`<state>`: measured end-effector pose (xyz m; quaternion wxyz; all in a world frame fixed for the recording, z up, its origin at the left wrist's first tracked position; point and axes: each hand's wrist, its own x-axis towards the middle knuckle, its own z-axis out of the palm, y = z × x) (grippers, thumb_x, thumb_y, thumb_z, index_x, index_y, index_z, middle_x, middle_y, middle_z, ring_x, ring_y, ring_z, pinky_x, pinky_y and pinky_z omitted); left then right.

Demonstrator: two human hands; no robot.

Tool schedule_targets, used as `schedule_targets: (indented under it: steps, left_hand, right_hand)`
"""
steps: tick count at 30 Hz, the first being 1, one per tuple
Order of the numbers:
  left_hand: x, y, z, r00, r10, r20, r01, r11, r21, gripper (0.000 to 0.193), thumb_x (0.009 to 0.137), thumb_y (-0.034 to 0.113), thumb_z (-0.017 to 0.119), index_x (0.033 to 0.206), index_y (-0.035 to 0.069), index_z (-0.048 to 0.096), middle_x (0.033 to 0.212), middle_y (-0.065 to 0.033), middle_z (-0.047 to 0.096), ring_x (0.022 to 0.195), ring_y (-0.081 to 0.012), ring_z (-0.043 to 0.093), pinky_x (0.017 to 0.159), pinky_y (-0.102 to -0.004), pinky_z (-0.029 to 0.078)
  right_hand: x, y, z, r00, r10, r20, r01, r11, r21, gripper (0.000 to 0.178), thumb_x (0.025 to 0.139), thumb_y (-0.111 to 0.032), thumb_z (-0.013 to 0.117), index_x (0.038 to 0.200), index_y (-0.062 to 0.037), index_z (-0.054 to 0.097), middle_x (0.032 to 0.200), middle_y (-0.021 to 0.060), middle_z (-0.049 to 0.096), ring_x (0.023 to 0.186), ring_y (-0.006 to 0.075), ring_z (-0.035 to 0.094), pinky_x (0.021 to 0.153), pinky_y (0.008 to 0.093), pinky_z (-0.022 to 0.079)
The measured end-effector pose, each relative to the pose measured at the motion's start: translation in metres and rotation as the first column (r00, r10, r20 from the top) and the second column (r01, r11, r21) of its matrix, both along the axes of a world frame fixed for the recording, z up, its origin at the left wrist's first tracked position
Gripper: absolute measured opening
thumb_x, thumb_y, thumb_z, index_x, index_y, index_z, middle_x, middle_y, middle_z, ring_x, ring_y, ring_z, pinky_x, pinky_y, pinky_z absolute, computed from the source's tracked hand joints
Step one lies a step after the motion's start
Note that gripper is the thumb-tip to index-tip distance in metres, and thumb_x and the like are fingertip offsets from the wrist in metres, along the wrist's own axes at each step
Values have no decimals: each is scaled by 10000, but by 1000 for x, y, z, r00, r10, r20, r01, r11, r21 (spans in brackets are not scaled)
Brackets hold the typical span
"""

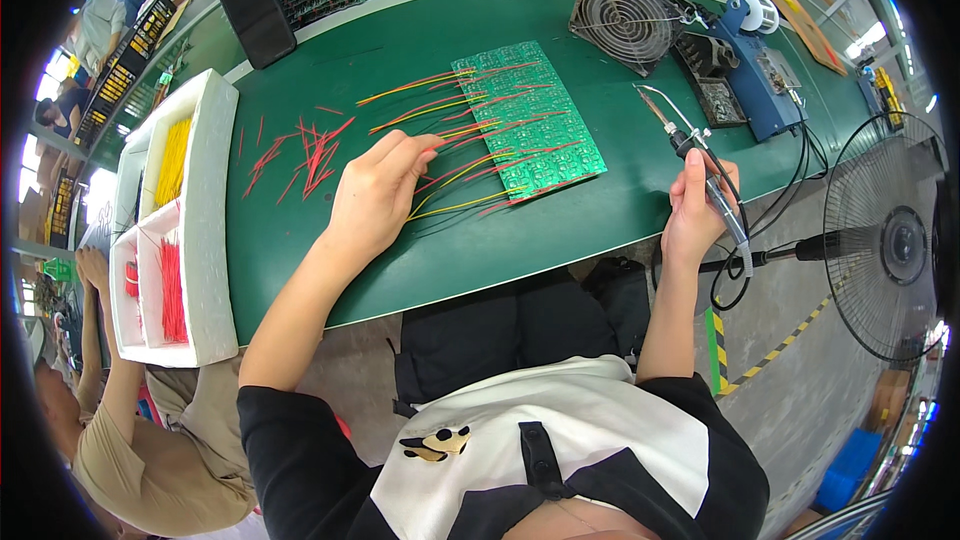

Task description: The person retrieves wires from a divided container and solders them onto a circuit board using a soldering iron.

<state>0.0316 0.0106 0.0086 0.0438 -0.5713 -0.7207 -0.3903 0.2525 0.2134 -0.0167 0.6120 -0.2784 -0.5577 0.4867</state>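
A green circuit board panel [545, 125] lies on the green bench top, with red and yellow wires [420, 112] sticking out from its left side and more red wires across its face. At the board's left edge my left hand [375, 190] is closed in a pinch, its fingertips on a red wire. My right hand [697, 205] grips a soldering iron [722, 202] with a thin curved metal tube beside its tip. The iron is held up to the right of the board, apart from it. Loose red wires [318, 155] lie scattered left of my left hand.
A white foam box [215, 230] at the left holds yellow and red wires. Behind the board are a square fan [622, 12], a blue soldering unit [765, 70] and a black phone [256, 15]. A standing fan [900, 240] is at right; a co-worker's arm [122, 390] at left.
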Motion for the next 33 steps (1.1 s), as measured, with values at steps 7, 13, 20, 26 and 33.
schedule_targets:
  steps: [7, 13, 20, 26, 33]
  left_hand:
    - [-6, -4, 12, 964, 131, 229, -125, 991, -41, 167, 904, 118, 484, 895, 17, 617, 579, -75, 488, 503, -139, 456, 492, -259, 375]
    - [27, -3, 32, 960, 19, 279, 6, 996, -89, 121, 902, 102, 459, 945, 0, 510, 577, -105, 490, 444, -234, 467, 457, -316, 360]
    - [34, -4, -10, 985, -174, -21, 172, 982, -80, 131, 818, 49, 585, 866, 11, 469, 666, -117, 589, 555, -296, 583, 468, -354, 447]
    - [29, -5, -12, 984, -176, -12, 173, 976, -132, 85, 818, -11, 572, 855, -19, 497, 726, -112, 605, 538, -237, 592, 485, -292, 450]
    - [27, -2, -13, 985, -169, 42, 173, 976, -129, 74, 816, -10, 575, 850, -19, 510, 740, -121, 610, 559, -239, 605, 508, -274, 467]
  right_hand:
    - [1, 0, 2, 1000, -2, -27, 2, 1000, 5, 137, 837, -97, 619, 835, -24, 503, 556, 29, 498, 422, 42, 406, 372, 165, 285]
    - [6, 3, -1, 998, 26, -62, -25, 999, 21, 148, 841, -102, 617, 836, -19, 496, 556, 40, 501, 416, 47, 404, 373, 167, 293]
    - [5, -3, 5, 991, 57, -118, -61, 998, -33, 146, 841, -101, 615, 836, -20, 493, 556, 38, 495, 412, 47, 395, 368, 171, 285]
    - [17, -27, 3, 980, 197, -35, -199, 976, -93, 144, 825, -77, 622, 843, -14, 494, 549, 27, 490, 416, 41, 400, 365, 163, 270]
    - [20, -34, -2, 938, 346, -16, -346, 935, -79, 150, 810, -57, 627, 836, -9, 488, 559, 23, 491, 437, 47, 417, 385, 173, 300]
